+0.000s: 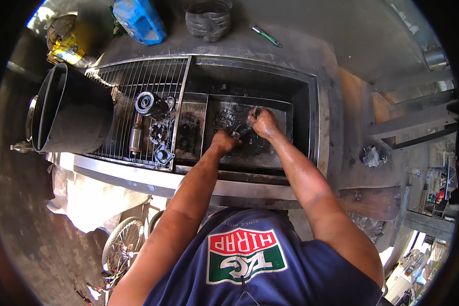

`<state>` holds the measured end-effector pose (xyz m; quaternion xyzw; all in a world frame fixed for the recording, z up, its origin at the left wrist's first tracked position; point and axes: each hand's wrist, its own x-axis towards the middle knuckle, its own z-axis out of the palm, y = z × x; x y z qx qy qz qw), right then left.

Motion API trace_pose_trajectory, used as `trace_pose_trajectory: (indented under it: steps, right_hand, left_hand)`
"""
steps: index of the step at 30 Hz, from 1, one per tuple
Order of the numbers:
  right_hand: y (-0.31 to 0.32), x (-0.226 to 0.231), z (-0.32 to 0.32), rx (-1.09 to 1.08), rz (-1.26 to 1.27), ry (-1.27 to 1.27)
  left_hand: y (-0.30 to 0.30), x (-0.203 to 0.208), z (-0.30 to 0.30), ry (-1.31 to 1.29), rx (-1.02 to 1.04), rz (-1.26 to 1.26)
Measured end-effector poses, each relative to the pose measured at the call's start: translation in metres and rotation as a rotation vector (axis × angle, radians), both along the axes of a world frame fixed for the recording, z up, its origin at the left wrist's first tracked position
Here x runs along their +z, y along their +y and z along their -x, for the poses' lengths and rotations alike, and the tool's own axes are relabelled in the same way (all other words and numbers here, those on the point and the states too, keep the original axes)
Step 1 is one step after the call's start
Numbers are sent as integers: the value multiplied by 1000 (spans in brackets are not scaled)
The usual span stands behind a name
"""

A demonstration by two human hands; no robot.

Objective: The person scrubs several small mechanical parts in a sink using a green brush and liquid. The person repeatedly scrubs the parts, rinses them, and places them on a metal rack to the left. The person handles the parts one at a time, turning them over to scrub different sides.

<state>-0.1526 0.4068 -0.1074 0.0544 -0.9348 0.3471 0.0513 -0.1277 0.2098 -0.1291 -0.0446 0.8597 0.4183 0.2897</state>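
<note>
Curling fingers inward, the left hand grips a dark part, the right hand a small dark object.

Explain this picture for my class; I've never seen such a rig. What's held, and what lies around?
There is no machine: a person's bare left hand and right hand are filmed from above by a fisheye camera worn on the head, which bends straight edges. Both are inside a metal trough. The left holds a dark part; the right grips a small dark object, too hidden to name. On the wire rack lie a motor armature and other metal parts, beside a black bucket. Beyond are a blue jug and a cut-off plastic container.
</note>
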Motion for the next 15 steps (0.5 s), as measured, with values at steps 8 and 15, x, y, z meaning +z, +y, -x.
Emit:
trace_pose_trajectory:
  steps: [8,15]
  right_hand:
    - [9,14,4,-47,-15,-93]
    - [28,-17,1,20,139,-170]
  left_hand:
    - [8,17,-5,21,-56,118]
    - [13,11,-1,56,-19,115]
